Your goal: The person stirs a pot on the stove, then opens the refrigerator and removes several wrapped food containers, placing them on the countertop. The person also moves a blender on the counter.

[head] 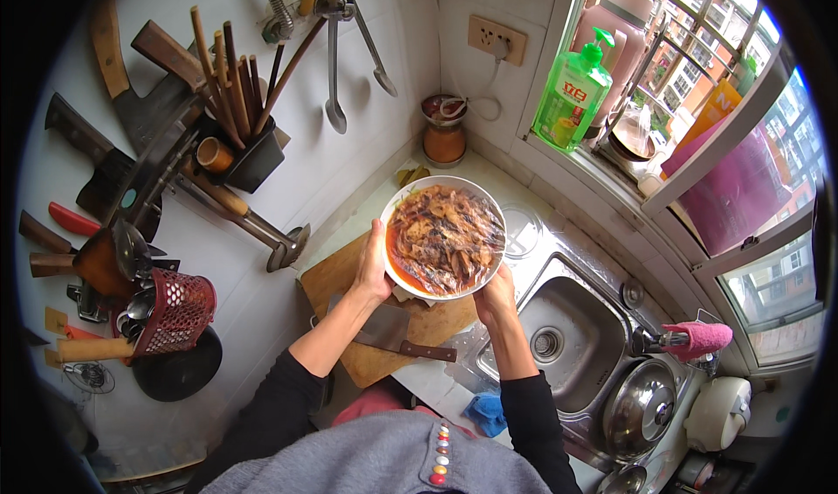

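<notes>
Both hands hold a white bowl (391, 214) filled with cooked food (445, 239) in reddish, oily sauce. Shiny glare over the food looks like clear plastic film across the bowl. My left hand (374, 265) grips the left rim, its thumb along the outside. My right hand (495, 295) supports the lower right side, its fingers partly hidden underneath. Below the bowl lies a wooden cutting board (357, 366), with a cleaver (386, 331) flat on it, its dark handle pointing right. Something pale on the board is mostly covered by the bowl.
To the right is a stainless steel sink (582, 337), with a pot lid (640, 409) beside it. A blue cloth (486, 414) sits at the counter's front edge. Knives and a chopstick holder (252, 160) hang on the left wall. Green dish soap (573, 95) stands on the windowsill.
</notes>
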Action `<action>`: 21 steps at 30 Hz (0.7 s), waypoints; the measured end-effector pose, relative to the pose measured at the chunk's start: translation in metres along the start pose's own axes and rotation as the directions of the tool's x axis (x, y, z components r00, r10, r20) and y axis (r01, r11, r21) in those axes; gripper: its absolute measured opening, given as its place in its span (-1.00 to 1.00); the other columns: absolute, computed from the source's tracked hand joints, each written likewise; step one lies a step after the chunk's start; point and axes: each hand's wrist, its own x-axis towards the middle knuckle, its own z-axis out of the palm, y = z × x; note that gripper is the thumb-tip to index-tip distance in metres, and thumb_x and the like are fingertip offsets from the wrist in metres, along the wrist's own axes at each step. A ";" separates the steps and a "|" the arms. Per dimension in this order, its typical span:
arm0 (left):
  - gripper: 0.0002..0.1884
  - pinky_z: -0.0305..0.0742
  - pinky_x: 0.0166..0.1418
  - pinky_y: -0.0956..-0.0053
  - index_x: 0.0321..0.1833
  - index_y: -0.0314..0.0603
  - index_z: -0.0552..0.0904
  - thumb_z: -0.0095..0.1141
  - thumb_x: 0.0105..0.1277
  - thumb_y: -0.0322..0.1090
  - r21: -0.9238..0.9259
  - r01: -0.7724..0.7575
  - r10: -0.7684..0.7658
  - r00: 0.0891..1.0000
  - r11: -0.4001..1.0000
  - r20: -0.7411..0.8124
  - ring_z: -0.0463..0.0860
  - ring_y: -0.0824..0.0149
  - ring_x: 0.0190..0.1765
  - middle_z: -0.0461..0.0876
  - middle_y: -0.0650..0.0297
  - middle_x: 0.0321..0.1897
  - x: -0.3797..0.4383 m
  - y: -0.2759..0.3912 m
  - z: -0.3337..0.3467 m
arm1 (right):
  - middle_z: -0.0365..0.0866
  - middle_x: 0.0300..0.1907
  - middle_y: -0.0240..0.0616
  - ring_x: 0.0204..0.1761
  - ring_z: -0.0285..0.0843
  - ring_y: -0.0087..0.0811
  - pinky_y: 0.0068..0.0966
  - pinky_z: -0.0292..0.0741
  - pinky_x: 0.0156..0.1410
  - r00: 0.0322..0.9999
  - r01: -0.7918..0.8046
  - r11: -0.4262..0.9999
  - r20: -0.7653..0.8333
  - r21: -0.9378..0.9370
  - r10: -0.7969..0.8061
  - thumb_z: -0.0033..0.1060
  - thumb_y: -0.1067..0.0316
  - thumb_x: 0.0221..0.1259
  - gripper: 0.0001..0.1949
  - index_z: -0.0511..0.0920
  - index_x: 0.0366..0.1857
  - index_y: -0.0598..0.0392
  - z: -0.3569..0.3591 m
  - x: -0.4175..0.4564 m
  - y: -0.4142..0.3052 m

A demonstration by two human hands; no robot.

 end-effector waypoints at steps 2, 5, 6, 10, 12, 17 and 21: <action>-0.28 0.46 0.35 0.21 0.38 -0.28 0.34 -0.07 0.43 0.24 -0.008 0.000 0.000 1.000 1.000 0.014 0.52 0.21 0.27 0.49 0.10 0.28 0.015 -0.003 -0.005 | 0.66 0.01 -0.21 -0.06 0.67 -0.44 -0.50 0.64 0.00 1.000 -0.002 1.000 0.008 -0.015 0.002 0.08 0.43 0.42 -0.73 0.51 0.12 0.24 0.002 0.014 -0.001; -0.26 0.43 0.38 0.16 0.39 -0.29 0.33 -0.05 0.42 0.25 -0.023 0.002 -0.002 1.000 1.000 0.025 0.50 0.18 0.31 0.47 0.07 0.30 0.037 -0.008 -0.017 | 0.66 0.02 -0.20 -0.04 0.66 -0.43 -0.50 0.64 0.02 0.999 0.027 0.999 0.027 -0.017 -0.026 0.09 0.42 0.41 -0.73 0.52 0.11 0.25 0.007 0.036 0.003; -0.26 0.43 0.38 0.16 0.39 -0.29 0.33 -0.06 0.42 0.25 -0.030 0.007 -0.007 1.000 1.000 0.024 0.50 0.18 0.31 0.47 0.07 0.30 0.044 -0.010 -0.020 | 0.66 0.02 -0.19 -0.05 0.68 -0.40 -0.44 0.68 0.02 1.000 -0.001 1.000 0.026 -0.029 0.002 0.07 0.46 0.40 -0.74 0.52 0.10 0.26 0.006 0.044 0.004; -0.30 0.50 0.30 0.20 0.33 -0.27 0.39 -0.07 0.44 0.24 -0.013 0.035 -0.035 0.999 0.999 -0.029 0.56 0.21 0.22 0.53 0.09 0.22 0.071 -0.018 -0.028 | 0.65 0.02 -0.19 -0.04 0.67 -0.39 -0.39 0.66 0.05 0.997 0.045 0.998 0.058 -0.032 -0.043 0.08 0.48 0.38 -0.73 0.52 0.11 0.26 -0.012 0.081 0.024; -0.32 0.54 0.27 0.23 0.30 -0.28 0.41 -0.08 0.45 0.24 0.011 0.044 -0.043 0.997 0.999 -0.063 0.59 0.23 0.18 0.56 0.11 0.19 0.080 -0.018 -0.030 | 0.65 -0.02 -0.24 -0.10 0.64 -0.47 -0.48 0.62 -0.05 1.000 0.011 0.977 0.021 -0.211 -0.007 0.09 0.42 0.40 -0.73 0.52 0.10 0.25 -0.018 0.092 0.027; -0.35 0.53 0.27 0.23 0.28 -0.28 0.44 -0.11 0.47 0.21 0.022 0.068 -0.065 0.991 0.997 -0.119 0.59 0.25 0.18 0.58 0.11 0.17 0.091 -0.019 -0.035 | 0.64 -0.07 -0.27 -0.16 0.59 -0.54 -0.54 0.57 -0.08 0.972 0.191 0.876 -0.041 -0.444 -0.233 0.00 0.22 0.49 -0.69 0.51 0.10 0.22 -0.040 0.109 0.018; -0.37 0.51 0.30 0.24 0.30 -0.28 0.43 -0.12 0.49 0.18 0.006 0.075 -0.074 0.990 0.997 -0.122 0.58 0.25 0.20 0.57 0.11 0.19 0.107 -0.032 -0.060 | 0.63 -0.05 -0.21 -0.11 0.61 -0.47 -0.48 0.60 0.01 0.983 0.180 0.932 0.080 -0.315 -0.162 -0.04 0.19 0.51 -0.65 0.51 0.12 0.26 -0.029 0.106 0.003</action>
